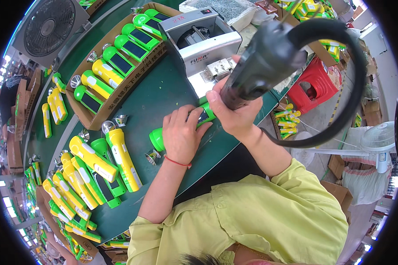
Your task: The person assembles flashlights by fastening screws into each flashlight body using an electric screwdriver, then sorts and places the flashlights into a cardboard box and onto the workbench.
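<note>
My left hand [181, 132] is closed around a green flashlight [157, 139], pressing it down lengthwise on the green table. The flashlight's dark panel shows past my fingers, toward my other hand. My right hand [239, 112] grips a thick black power screwdriver [258, 59] over that far end of the flashlight. The driver's tip is hidden by my hand, so I cannot tell whether it touches. A loose reflector [152, 157] with wires lies beside my left wrist, and another reflector [120, 120] sits farther left.
A grey screw feeder [208, 48] stands just beyond my hands. Left of it, a cardboard box [139, 73] holds a row of flashlights. More yellow and green flashlights [93, 159] are piled on the left. A black looped cable [360, 70] arches at right, above a red stool [316, 86].
</note>
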A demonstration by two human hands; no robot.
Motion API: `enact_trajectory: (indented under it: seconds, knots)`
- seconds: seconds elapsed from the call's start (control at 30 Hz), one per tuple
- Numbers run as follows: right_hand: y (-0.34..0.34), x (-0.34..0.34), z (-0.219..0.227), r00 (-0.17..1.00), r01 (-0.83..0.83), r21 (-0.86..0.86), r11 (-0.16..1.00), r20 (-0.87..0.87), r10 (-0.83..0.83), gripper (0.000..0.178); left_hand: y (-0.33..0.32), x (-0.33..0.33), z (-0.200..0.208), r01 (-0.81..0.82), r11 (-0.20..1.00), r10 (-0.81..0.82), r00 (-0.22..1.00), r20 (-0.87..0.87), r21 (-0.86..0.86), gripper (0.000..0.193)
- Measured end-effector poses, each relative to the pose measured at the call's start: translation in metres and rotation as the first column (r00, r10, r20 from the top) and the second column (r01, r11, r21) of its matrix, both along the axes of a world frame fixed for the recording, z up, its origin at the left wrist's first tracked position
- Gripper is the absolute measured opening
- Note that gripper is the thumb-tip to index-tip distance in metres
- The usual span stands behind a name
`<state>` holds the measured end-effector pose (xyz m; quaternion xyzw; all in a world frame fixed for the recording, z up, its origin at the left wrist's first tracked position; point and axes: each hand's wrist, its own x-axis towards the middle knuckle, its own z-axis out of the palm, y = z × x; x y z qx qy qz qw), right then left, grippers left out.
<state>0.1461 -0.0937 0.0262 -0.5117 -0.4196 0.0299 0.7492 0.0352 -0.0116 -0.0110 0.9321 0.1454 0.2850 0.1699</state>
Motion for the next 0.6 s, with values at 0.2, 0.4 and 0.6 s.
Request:
enact_trajectory:
  seconds: [0.2,0.4,0.6]
  knots:
    - [-0.004,0.007,-0.026,0.94,0.147,-0.048,0.988,0.317,-0.125,0.066,0.001,-0.002,0.003,-0.011,1.0,0.011,1.0,-0.017,0.012,0.04]
    - [-0.002,0.005,-0.026,0.988,0.023,-0.064,0.998,0.157,-0.013,0.072,0.012,-0.009,0.013,-0.034,0.999,0.034,0.999,-0.033,0.004,0.045]
    - [0.0,0.008,-0.028,0.989,-0.032,0.039,0.999,0.147,0.026,0.068,0.029,-0.01,0.021,0.005,1.0,-0.006,0.89,-0.457,-0.003,0.039]
